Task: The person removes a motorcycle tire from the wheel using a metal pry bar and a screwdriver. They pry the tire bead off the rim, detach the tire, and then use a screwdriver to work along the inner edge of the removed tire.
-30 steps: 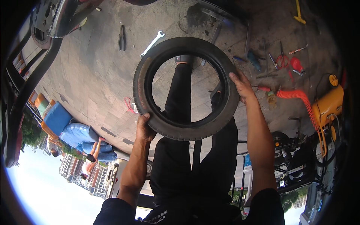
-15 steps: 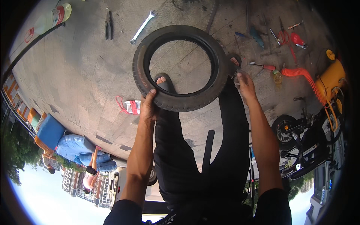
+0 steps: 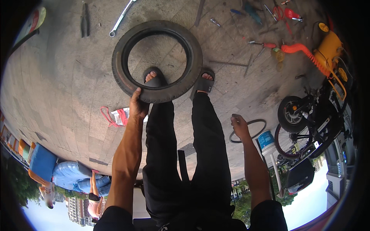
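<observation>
My left hand (image 3: 139, 103) grips the near rim of a black rubber tyre (image 3: 178, 91), held out over my sandalled feet, one foot seen through its opening. My right hand (image 3: 239, 125) is apart from the tyre, lower and to the right, its fingers curled; I cannot make out whether anything is in them. Just behind it a thin black ring (image 3: 259, 121) lies by a blue and white bucket (image 3: 266, 140). A red and white bag (image 3: 121, 117) lies beside my left forearm.
Pliers (image 3: 84, 23), a long wrench (image 3: 119, 21), red-handled scissors (image 3: 279, 13) and several other tools lie ahead. A yellow compressor (image 3: 328, 52) with a red coiled hose and bikes (image 3: 295, 115) stand at right. At left are a blue padded seat (image 3: 40, 161) and people (image 3: 94, 206).
My right hand has let go of the tyre and moved down and right. The tyre, still in my left hand, sits higher and further left in the picture.
</observation>
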`<action>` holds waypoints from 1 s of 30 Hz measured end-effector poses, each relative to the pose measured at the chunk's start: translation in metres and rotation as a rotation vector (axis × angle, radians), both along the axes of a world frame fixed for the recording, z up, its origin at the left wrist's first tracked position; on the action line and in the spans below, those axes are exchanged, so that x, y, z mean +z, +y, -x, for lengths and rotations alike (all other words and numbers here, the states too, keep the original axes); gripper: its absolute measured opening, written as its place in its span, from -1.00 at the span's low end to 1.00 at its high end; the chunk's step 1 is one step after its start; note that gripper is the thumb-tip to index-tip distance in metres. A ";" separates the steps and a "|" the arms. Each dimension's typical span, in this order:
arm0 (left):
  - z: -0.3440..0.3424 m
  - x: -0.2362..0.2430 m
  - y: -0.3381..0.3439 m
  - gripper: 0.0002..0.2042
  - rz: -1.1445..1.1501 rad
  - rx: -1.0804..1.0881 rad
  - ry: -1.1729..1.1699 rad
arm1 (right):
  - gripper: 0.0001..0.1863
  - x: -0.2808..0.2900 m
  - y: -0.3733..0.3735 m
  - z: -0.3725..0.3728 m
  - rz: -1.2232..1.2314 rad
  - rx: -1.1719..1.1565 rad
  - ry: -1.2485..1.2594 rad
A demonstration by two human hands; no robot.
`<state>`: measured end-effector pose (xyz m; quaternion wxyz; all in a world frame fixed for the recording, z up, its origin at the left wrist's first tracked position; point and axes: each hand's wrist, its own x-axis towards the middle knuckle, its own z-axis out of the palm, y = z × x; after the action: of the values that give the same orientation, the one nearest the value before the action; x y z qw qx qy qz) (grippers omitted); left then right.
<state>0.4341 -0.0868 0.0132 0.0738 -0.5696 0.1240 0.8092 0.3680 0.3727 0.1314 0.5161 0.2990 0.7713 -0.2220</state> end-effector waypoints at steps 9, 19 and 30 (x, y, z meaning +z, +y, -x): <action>-0.052 -0.053 0.066 -0.36 -0.151 -0.281 -0.186 | -0.56 -0.138 -0.002 0.096 0.161 0.232 0.216; -0.084 -0.148 0.050 -0.33 -0.264 -0.472 -0.056 | -0.65 -0.305 -0.046 0.235 0.145 0.479 0.791; -0.045 -0.191 0.072 -0.18 -0.632 -0.804 0.031 | -0.74 -0.313 0.081 0.296 -0.278 0.565 1.104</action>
<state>0.4789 -0.0143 -0.1775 0.5460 -0.4147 0.0836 0.7231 0.0722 0.4535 -0.1820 0.0373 -0.0104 0.9946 -0.0964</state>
